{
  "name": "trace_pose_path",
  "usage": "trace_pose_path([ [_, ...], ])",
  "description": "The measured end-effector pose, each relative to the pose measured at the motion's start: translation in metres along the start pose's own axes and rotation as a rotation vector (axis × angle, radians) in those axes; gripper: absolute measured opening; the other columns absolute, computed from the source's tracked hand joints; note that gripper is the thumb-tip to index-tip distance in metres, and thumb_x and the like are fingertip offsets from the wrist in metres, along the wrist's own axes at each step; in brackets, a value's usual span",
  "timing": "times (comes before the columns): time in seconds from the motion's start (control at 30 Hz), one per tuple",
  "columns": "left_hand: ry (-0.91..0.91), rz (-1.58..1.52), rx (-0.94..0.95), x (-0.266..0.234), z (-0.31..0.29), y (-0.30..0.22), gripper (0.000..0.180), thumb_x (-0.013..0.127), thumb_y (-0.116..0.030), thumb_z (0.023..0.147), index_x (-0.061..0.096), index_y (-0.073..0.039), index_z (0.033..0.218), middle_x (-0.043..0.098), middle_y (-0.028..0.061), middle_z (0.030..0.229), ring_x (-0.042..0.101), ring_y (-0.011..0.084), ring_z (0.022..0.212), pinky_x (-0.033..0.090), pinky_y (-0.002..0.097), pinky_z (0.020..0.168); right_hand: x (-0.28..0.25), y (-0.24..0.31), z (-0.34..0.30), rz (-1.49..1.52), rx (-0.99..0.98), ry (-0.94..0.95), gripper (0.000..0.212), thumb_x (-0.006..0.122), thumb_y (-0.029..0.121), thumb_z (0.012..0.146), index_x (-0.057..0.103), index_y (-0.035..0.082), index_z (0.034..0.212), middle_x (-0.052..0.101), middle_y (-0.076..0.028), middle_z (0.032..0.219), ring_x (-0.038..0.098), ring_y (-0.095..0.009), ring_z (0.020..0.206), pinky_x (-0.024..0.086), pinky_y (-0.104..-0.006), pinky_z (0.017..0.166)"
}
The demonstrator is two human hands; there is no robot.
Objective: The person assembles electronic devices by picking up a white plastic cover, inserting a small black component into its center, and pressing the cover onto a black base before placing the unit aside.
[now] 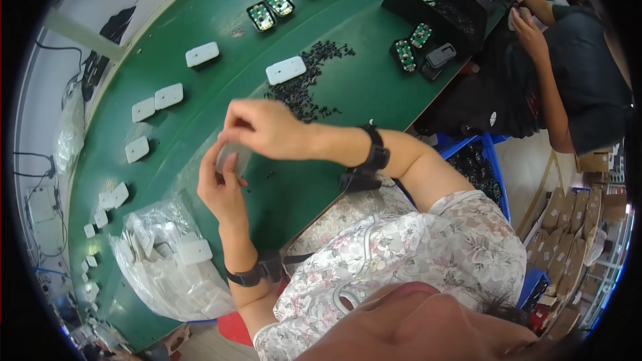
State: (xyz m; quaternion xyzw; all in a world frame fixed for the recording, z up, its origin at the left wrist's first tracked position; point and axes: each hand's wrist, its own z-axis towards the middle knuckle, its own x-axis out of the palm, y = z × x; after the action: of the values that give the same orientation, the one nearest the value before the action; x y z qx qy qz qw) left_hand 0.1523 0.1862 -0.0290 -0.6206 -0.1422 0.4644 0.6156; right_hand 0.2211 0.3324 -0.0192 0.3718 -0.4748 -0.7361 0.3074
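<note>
In front of my body, my left hand grips a pale grey-white plastic cover between thumb and fingers. Bent over the top of that cover is my right hand, its fingers closed in a pinch. What those fingertips hold, if anything, is too blurred to make out. Beyond my right hand spreads a loose pile of small black parts. A white cover lies at the pile's left side. A few black bits lie on the green table near my hands.
White covers sit spaced along the table's left. A clear plastic bag of white pieces lies at lower left. Black housings with green circuit boards line the far side. A black bin stands far right, near a co-worker.
</note>
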Motion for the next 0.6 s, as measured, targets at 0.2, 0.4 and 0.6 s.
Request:
trace_pose_path([
  [0.2, -0.091, -0.207, -0.023, 0.009, -0.008, 0.008, 0.013, 0.052, -0.009, 0.095, 0.054, 0.0, 0.105, 0.062, 0.0094, 0.078, 0.061, 0.0133, 0.055, 0.042, 0.02, 0.044, 0.02, -0.004, -0.013, 0.226, 0.171, 0.069, 0.021, 0.064, 0.02, 0.087, 0.056, 0.001, 0.084, 0.064, -0.011, 0.076, 0.061, -0.023, 0.065, 0.047, -0.0353, 0.059],
  [0.4, -0.028, -0.308, -0.081, 0.003, -0.006, 0.013, 0.015, 0.053, -0.012, 0.096, 0.054, 0.0, 0.105, 0.061, 0.0093, 0.083, 0.06, 0.0144, 0.054, 0.04, 0.0207, 0.042, 0.011, -0.016, -0.011, 0.116, -0.152, 0.099, 0.012, 0.064, 0.013, 0.086, 0.059, 0.003, 0.086, 0.06, -0.006, 0.08, 0.058, -0.018, 0.068, 0.046, -0.0308, 0.06],
  [0.6, 0.002, -0.362, -0.137, 0.0, -0.008, 0.009, 0.014, 0.052, -0.005, 0.094, 0.054, 0.001, 0.107, 0.061, 0.0106, 0.082, 0.062, 0.0158, 0.057, 0.043, 0.0218, 0.045, 0.011, -0.018, -0.01, -0.19, -0.365, 0.007, 0.009, 0.063, 0.012, 0.085, 0.06, 0.004, 0.086, 0.056, -0.008, 0.08, 0.057, -0.022, 0.067, 0.047, -0.0312, 0.059],
])
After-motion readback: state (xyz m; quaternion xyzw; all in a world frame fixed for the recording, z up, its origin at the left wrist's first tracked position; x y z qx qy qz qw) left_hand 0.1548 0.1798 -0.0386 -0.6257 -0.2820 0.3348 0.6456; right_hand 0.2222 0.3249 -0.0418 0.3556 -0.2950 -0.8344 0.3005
